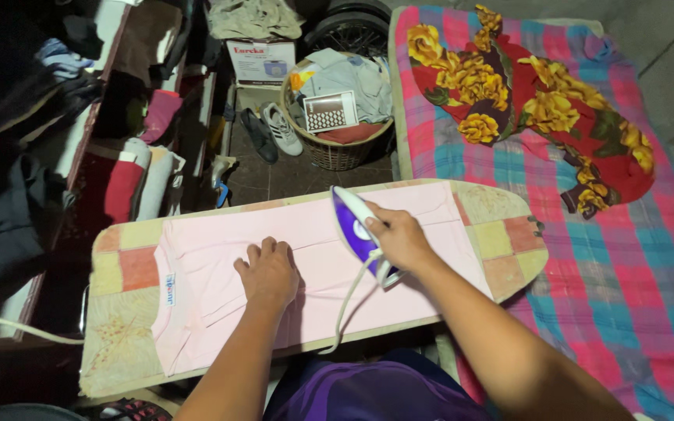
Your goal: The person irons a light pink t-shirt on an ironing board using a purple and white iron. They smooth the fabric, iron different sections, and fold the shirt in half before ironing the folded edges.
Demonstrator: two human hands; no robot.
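A pale pink garment [220, 257] lies spread flat on a patchwork-covered ironing board [122, 269]. My left hand [268, 271] presses palm-down on the pink cloth near its middle, fingers slightly apart. My right hand [398, 236] grips the handle of a purple and white clothes iron [355, 226], whose soleplate rests on the pink garment just right of my left hand. The iron's white cord [346, 300] hangs off the board's near edge.
A mattress with a pink and blue plaid sheet [626, 257] lies to the right, with a red and yellow floral garment [524, 93] on it. A wicker basket [337, 152] of clothes, shoes [273, 131] and a cardboard box [263, 62] stand beyond the board. Shelves with folded clothes [130, 183] are at left.
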